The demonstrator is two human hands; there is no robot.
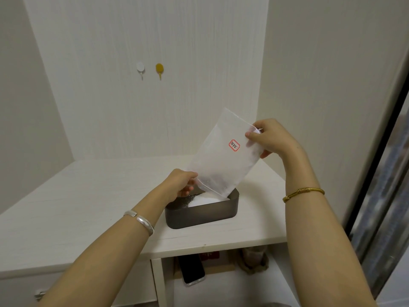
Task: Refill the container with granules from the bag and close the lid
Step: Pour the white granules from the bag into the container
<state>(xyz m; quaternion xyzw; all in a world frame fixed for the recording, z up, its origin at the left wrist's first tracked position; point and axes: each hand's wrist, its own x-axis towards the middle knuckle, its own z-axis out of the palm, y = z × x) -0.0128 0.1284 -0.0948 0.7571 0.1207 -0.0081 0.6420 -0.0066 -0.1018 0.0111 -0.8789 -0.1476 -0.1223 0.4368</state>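
Observation:
A clear plastic bag (219,158) with a small red-framed label hangs tilted over a dark rectangular container (200,214) on the white table (88,196). The bag's lower end dips into the container, where white granules (202,200) lie in a heap beside darker ones. My left hand (182,183) pinches the bag's lower left edge just above the container's rim. My right hand (271,138) pinches the bag's raised upper right corner. No lid is in view.
Two wall hooks, one white (140,68) and one yellow (159,69), stick to the back panel. A shelf under the table holds a dark phone (192,271) and a jar (253,259). A dark-framed panel (380,196) stands at the right.

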